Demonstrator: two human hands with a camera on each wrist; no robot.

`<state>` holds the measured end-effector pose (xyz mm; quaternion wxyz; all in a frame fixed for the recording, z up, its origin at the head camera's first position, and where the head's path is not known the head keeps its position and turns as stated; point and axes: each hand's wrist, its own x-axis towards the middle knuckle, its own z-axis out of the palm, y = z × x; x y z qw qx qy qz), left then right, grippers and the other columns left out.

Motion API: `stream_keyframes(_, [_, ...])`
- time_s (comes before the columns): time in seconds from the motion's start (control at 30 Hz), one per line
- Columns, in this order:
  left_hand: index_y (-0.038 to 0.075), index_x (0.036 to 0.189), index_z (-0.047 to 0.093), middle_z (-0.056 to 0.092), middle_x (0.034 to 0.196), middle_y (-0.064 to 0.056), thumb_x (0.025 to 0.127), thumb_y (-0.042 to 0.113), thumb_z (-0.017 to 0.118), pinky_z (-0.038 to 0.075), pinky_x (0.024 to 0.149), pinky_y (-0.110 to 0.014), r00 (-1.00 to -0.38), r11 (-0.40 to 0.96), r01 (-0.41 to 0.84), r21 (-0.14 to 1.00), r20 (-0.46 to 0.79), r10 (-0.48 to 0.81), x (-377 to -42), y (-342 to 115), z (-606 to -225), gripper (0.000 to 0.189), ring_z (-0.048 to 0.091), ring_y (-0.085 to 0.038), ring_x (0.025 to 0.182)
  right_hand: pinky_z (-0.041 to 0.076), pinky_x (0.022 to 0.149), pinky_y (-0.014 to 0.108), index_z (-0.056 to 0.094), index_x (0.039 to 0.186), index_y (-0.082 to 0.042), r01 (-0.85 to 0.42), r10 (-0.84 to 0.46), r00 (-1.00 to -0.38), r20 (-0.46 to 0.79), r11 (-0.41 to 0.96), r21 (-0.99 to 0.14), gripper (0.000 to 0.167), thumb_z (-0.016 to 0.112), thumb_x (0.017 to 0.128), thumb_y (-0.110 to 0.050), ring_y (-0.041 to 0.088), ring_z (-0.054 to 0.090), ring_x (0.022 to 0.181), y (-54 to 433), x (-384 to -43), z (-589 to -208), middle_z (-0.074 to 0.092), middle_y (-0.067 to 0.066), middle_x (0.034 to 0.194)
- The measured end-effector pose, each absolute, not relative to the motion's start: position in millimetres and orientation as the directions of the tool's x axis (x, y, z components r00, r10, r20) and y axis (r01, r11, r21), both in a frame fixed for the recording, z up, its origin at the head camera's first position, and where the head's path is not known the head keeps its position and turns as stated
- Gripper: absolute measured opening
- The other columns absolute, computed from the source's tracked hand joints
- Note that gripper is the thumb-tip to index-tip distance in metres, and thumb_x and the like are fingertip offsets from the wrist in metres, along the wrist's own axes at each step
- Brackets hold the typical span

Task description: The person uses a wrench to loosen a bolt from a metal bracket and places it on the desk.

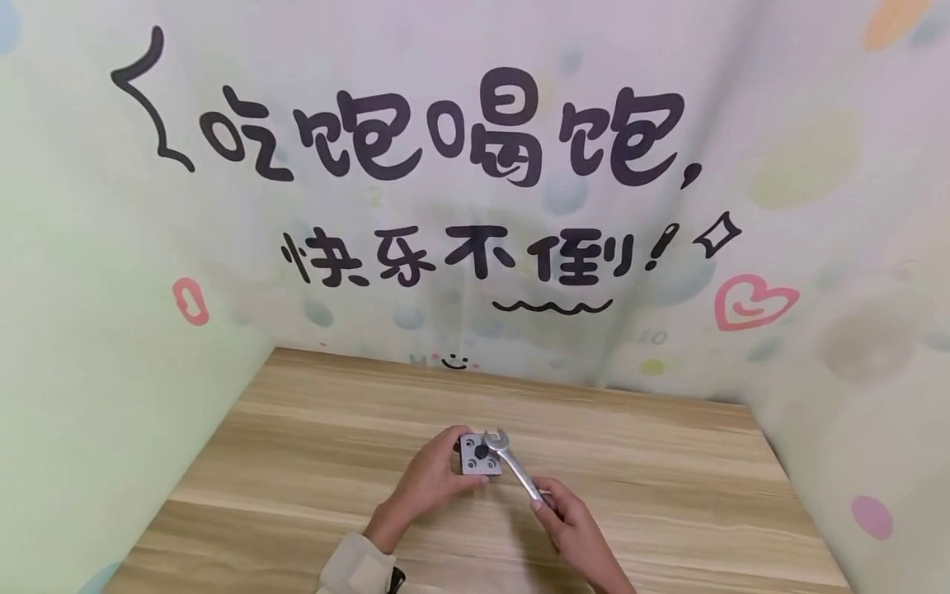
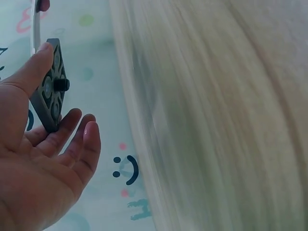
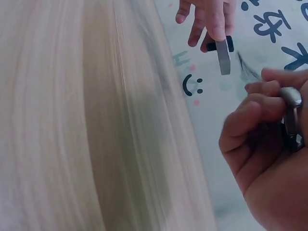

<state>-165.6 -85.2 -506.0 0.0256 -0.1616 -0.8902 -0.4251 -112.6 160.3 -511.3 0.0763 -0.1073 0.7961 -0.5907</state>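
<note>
My left hand pinches a small square metal plate by its edges, thumb on one side and fingers on the other. The plate has round holes near its corners. A black bolt sits at its middle, and in the left wrist view the bolt's black end sticks out from the face. My right hand grips a silver wrench by the lower handle. Its open-ended head overlaps the plate beside the bolt in the head view. The right wrist view shows the plate edge-on, with the wrench's handle end in my right palm.
Both hands are over a wood-grain table. Behind it stands a pale printed backdrop with large black characters, dots and hearts, meeting the table's back edge. Similar pale panels rise at the left and right sides.
</note>
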Motion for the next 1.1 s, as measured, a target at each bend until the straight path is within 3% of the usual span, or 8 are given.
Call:
stream_keyframes(0.1, [0.011,0.128,0.056,0.065,0.112,0.000,0.075,0.030,0.087,0.049,0.082,-0.034,-0.946,0.591,0.317,0.742,0.203,0.252,-165.4,-85.6,-506.5,0.064,0.061,-0.016,0.097,0.036,0.048,0.018,0.060,0.132,-0.001,-0.133,-0.250,-0.967,0.054,0.309,-0.942,0.042,0.069,0.092,-0.011,0.000,0.041,0.056,161.8,-110.6,-513.2,0.053,-0.001,0.073])
stream_keyframes(0.2, [0.012,0.126,0.057,0.066,0.112,0.000,0.074,0.029,0.087,0.050,0.084,-0.036,-0.946,0.581,0.320,0.748,0.216,0.243,-165.3,-86.1,-505.4,0.062,0.061,-0.017,0.100,0.045,0.059,0.019,0.062,0.132,-0.003,-0.198,-0.240,-0.963,0.119,0.343,-0.918,0.047,0.074,0.087,-0.012,0.000,0.049,0.069,161.5,-109.7,-514.1,0.068,0.010,0.095])
stream_keyframes(0.3, [0.012,0.124,0.058,0.066,0.111,0.000,0.073,0.028,0.088,0.050,0.086,-0.037,-0.946,0.568,0.319,0.759,0.223,0.235,-165.0,-85.7,-504.0,0.061,0.061,-0.016,0.100,0.050,0.069,0.019,0.063,0.130,-0.003,-0.230,-0.250,-0.957,0.147,0.350,-0.908,0.044,0.073,0.089,-0.013,0.001,0.055,0.081,161.2,-108.7,-513.0,0.068,0.016,0.121])
stream_keyframes(0.37, [0.011,0.123,0.058,0.066,0.112,0.000,0.073,0.027,0.088,0.050,0.088,-0.038,-0.946,0.556,0.322,0.766,0.232,0.228,-164.6,-85.3,-503.0,0.061,0.061,-0.017,0.101,0.051,0.070,0.019,0.064,0.130,-0.003,-0.229,-0.263,-0.955,0.140,0.346,-0.910,0.042,0.072,0.090,-0.013,0.002,0.057,0.083,161.0,-108.8,-511.7,0.067,0.018,0.123])
stream_keyframes(0.67, [0.009,0.122,0.057,0.066,0.111,-0.001,0.070,0.028,0.090,0.049,0.090,-0.042,-0.950,0.547,0.311,0.777,0.247,0.189,-164.7,-85.1,-500.6,0.064,0.060,-0.017,0.100,0.050,0.064,0.020,0.065,0.130,-0.009,-0.294,-0.300,-0.938,0.174,0.420,-0.859,0.039,0.071,0.091,-0.014,0.000,0.055,0.074,158.1,-113.9,-505.8,0.071,0.011,0.116])
stream_keyframes(0.77, [0.009,0.122,0.057,0.066,0.109,-0.001,0.070,0.029,0.090,0.050,0.087,-0.039,-0.952,0.559,0.308,0.770,0.254,0.174,-165.4,-85.4,-500.2,0.065,0.060,-0.016,0.098,0.049,0.061,0.020,0.066,0.129,-0.011,-0.329,-0.314,-0.928,0.198,0.447,-0.832,0.039,0.072,0.091,-0.015,-0.001,0.053,0.069,157.2,-116.0,-503.6,0.073,0.003,0.098])
stream_keyframes(0.9, [0.010,0.122,0.057,0.066,0.108,0.000,0.070,0.031,0.090,0.050,0.085,-0.036,-0.952,0.562,0.307,0.768,0.259,0.166,-165.4,-85.0,-501.8,0.066,0.061,-0.015,0.097,0.039,0.048,0.017,0.066,0.128,-0.012,-0.316,-0.325,-0.929,0.180,0.435,-0.843,0.038,0.072,0.091,-0.017,-0.003,0.039,0.054,158.6,-117.2,-503.8,0.053,-0.009,0.067])
stream_keyframes(1.1, [0.009,0.119,0.056,0.066,0.105,0.000,0.069,0.031,0.090,0.050,0.085,-0.035,-0.952,0.548,0.304,0.779,0.269,0.144,-163.8,-80.9,-505.7,0.065,0.060,-0.014,0.095,0.034,0.045,0.016,0.068,0.126,-0.013,-0.292,-0.300,-0.938,0.171,0.423,-0.858,0.036,0.073,0.091,-0.018,-0.005,0.035,0.051,159.7,-114.9,-503.2,0.042,-0.011,0.061])
